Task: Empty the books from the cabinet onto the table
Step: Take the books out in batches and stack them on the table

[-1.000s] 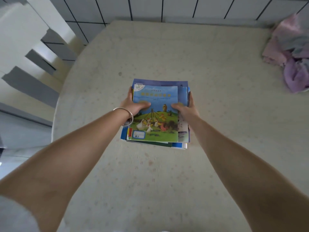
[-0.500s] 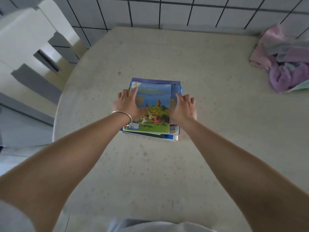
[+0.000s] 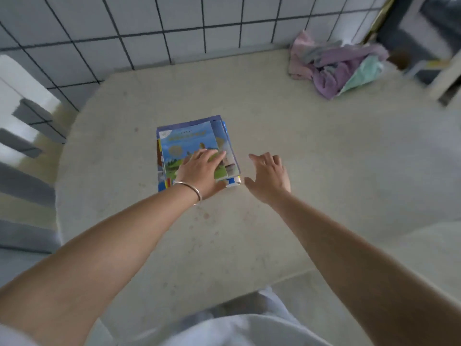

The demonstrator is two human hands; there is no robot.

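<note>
The cover title on the top book is too blurred to read. The stack of books (image 3: 197, 151) lies flat on the desk (image 3: 311, 183), left of centre. The left hand (image 3: 199, 171) rests palm-down on the top cover, fingers (image 3: 214, 156) spread. The right hand (image 3: 270, 177), which gripped the stack's right edge a second ago, now hovers just beside it, fingers loosely apart, holding nothing. Crumpled cloths (image 3: 334, 63) sit far right.

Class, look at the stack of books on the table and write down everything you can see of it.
The stack of books lies flat on the pale table, left of centre. They look like thin paperbacks, unevenly aligned, with blue, red and yellow edges showing. The top cover shows blue sky over a green meadow; its title is blurred. The left hand rests open on the cover. The right hand is open beside the stack, apart from it.
</note>
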